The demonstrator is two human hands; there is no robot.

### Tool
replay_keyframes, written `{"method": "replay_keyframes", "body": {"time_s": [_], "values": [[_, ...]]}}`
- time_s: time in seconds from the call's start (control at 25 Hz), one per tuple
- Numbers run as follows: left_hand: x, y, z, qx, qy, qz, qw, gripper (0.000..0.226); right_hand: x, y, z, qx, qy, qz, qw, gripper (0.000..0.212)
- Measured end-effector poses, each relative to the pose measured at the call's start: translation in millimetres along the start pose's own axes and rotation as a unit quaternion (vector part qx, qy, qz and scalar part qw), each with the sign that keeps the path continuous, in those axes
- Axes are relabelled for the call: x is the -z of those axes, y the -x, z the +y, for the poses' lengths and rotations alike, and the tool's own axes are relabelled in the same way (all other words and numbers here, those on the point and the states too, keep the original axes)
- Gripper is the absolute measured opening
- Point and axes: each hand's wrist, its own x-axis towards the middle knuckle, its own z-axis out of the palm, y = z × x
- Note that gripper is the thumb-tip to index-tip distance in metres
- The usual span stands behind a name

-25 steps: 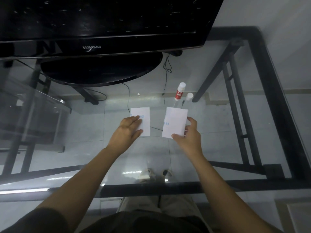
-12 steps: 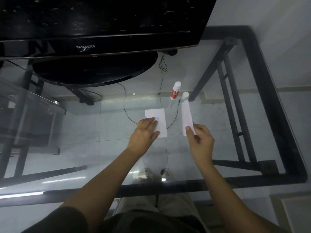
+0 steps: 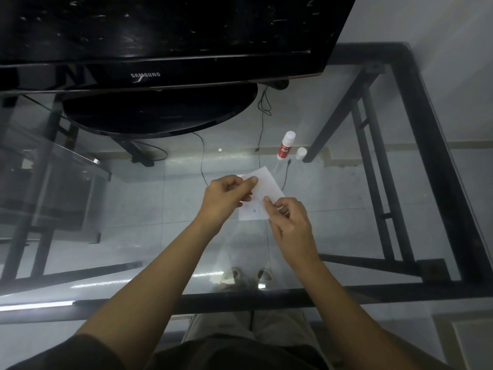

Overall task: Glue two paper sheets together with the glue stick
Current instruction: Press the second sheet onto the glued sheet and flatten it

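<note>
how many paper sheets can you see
2, overlapping on the glass between the hands. The top sheet is angled, pinched by both hands; the lower sheet shows beneath it at the near edge, largely hidden.

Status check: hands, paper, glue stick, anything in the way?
Both hands, left hand and right hand, pinching the paper sheets together above the glass. Glue stick upright beyond, cap off beside it. Nothing in the way.

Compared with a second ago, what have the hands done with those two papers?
The right hand lifted its paper sheet and swung it left over the other; the left hand now pinches its top edge. Glue stick and cap stayed put.
</note>
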Motion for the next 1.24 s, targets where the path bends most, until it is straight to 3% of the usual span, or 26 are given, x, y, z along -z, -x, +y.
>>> {"method": "replay_keyframes", "body": {"time_s": [0.12, 0.16, 0.24, 0.32, 0.4, 0.52, 0.6, 0.72, 0.96, 1.24], "values": [[5.7, -6.6, 4.1, -0.008, -0.009, 0.025, 1.000, 0.021, -6.5, 1.8, -2.9, 0.116, 0.123, -0.040, 0.985, 0.057], [9.8, -9.9, 6.1, -0.007, -0.011, 0.020, 1.000, 0.020, -5.7, 2.6, -4.3, 0.143, 0.114, -0.049, 0.982, 0.065], [18.5, -17.1, 9.7, -0.002, -0.010, -0.018, 1.000, 0.020, -2.1, -3.7, -9.7, 0.092, 0.009, 0.011, 0.996, 0.052], [24.9, -22.6, 12.8, 0.004, -0.014, -0.071, 0.997, 0.028, 4.0, -26.2, -14.4, -0.019, -0.085, 0.106, 0.991, 0.029], [27.1, -27.1, 14.3, 0.011, -0.028, -0.110, 0.993, 0.033, 8.7, -51.6, -16.5, -0.149, -0.124, 0.078, 0.978, 0.019], [24.7, -28.1, 10.3, 0.033, -0.028, -0.121, 0.992, 0.033, 8.5, -68.4, -11.1, -0.196, -0.125, 0.010, 0.972, 0.007], [20.8, -26.4, 1.5, 0.052, -0.005, -0.100, 0.994, 0.033, 6.3, -68.7, -4.4, -0.213, -0.121, -0.005, 0.970, 0.005], [11.0, -21.9, -11.8, 0.088, 0.021, -0.019, 0.996, 0.005, 2.2, -66.7, 4.0, -0.254, -0.124, -0.014, 0.959, 0.006], [-4.0, -32.2, -16.0, 0.094, -0.047, 0.094, 0.990, 0.009, -5.0, -82.7, 8.0, -0.274, -0.118, -0.002, 0.955, 0.002], [-3.4, -43.7, -20.9, 0.066, -0.096, 0.116, 0.986, 0.013, -11.7, -92.5, 16.1, -0.292, -0.105, -0.015, 0.951, 0.005]]}}
